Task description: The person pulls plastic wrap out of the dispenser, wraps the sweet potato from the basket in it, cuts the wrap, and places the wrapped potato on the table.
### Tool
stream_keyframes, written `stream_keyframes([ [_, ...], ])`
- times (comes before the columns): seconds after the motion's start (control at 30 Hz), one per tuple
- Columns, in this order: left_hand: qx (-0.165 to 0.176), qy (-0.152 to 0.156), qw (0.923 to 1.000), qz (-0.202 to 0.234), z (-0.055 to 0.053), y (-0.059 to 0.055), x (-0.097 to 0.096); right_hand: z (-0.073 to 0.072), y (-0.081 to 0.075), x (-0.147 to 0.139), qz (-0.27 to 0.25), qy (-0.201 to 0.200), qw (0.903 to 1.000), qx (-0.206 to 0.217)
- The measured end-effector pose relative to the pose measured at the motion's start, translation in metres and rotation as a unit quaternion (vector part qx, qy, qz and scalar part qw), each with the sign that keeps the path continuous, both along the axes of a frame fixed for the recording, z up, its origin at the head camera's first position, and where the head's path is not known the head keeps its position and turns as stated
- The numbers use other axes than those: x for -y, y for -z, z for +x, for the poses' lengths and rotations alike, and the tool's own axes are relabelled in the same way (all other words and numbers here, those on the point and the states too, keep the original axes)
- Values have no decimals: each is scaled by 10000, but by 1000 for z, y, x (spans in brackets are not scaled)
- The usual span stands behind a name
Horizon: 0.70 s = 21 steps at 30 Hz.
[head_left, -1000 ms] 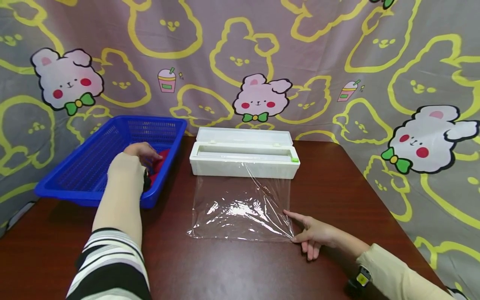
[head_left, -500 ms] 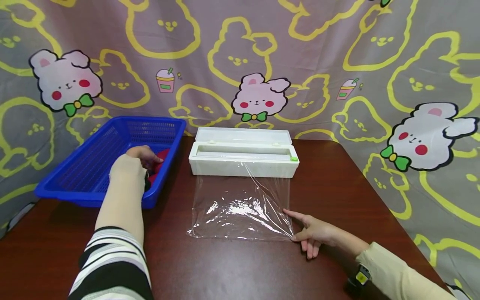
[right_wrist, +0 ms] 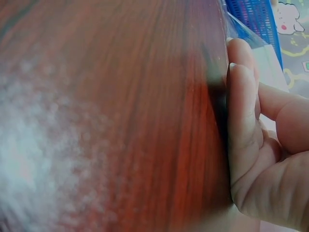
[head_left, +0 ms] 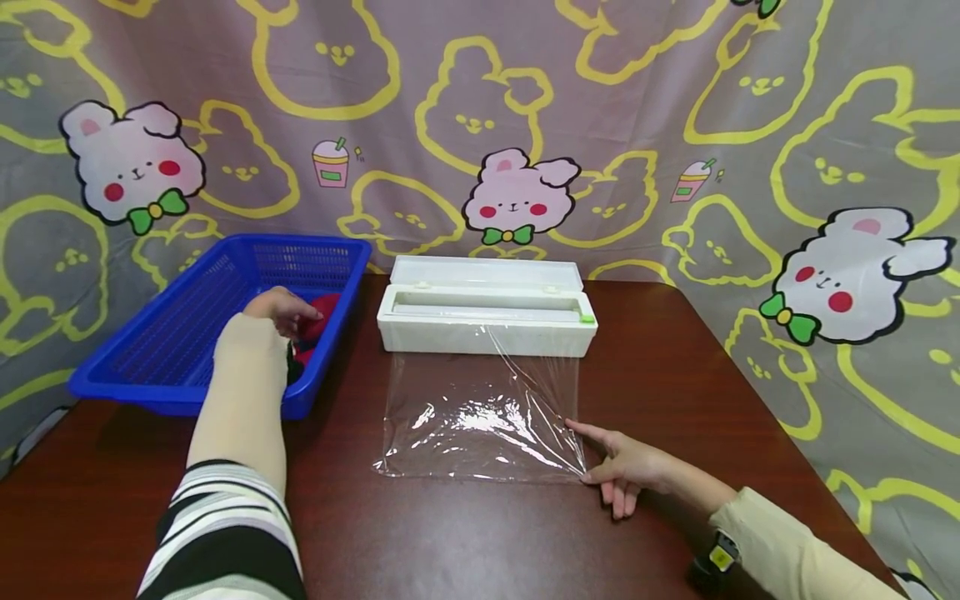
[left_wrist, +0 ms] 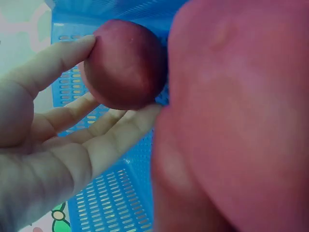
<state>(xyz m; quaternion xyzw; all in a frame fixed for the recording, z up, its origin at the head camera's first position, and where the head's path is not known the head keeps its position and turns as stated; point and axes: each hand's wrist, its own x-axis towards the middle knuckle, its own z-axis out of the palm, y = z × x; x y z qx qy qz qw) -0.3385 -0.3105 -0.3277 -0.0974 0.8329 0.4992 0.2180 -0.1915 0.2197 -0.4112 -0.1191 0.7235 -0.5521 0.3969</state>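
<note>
A bunny-print curtain hangs behind the glossy reddish-brown counter. The left hand grips a round red object inside a blue basket; the right hand, forefinger extended, touches clear film.

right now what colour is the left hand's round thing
The round thing is red, showing best in left wrist view.

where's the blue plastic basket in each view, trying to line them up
Head: the blue plastic basket is at left, the left hand inside it.
Left wrist: the basket lies behind that hand, perforated walls through the middle.
Right wrist: only part of the basket, at the top, right of centre.
Shared landmark: the bunny-print cloth, background in head, left edge in left wrist, upper right in right wrist.
</note>
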Motion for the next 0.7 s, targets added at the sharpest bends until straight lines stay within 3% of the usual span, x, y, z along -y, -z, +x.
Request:
stream_keyframes([
  [0.17,-188,-125,9991,350,7,-10,-7,1,-1,1,-5,9,10000,-17],
  [0.4,-803,-254,9959,317,5,-15,-4,2,1,1,-86,-24,10000,-30],
  [0.53,-917,-387,9926,700,3,-17,-3,2,0,1,-63,-15,10000,-11],
  [0.7,-1133,-611,9881,841,4,-22,-2,1,-1,1,22,-6,10000,-28],
])
